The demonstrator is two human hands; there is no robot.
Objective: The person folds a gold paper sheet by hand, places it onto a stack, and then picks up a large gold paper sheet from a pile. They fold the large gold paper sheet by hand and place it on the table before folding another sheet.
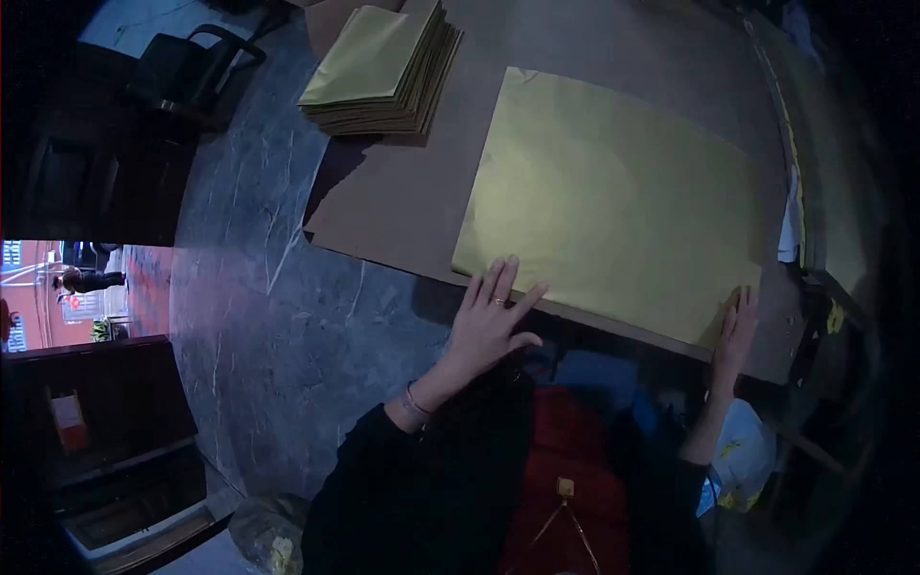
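Note:
A large sheet of yellow paper (613, 201) lies flat along the near edge of the brown cardboard-covered table (402, 206). My left hand (489, 321) is open at the sheet's near left corner, fingertips on the paper and thumb held out to the side. A ring and a bracelet show on this hand and wrist. At the near right corner, my right hand (734, 331) rests with its fingers stretched out along the paper's edge. Neither hand is gripping the sheet.
A thick stack of folded yellow paper (379, 72) stands at the table's far left. Dark chair (192, 72) and dark wooden doors (96, 407) are on the left, across a grey marbled floor (278, 374). Outside the doorway a person (88, 280) stands. A plastic bag (743, 455) hangs at right.

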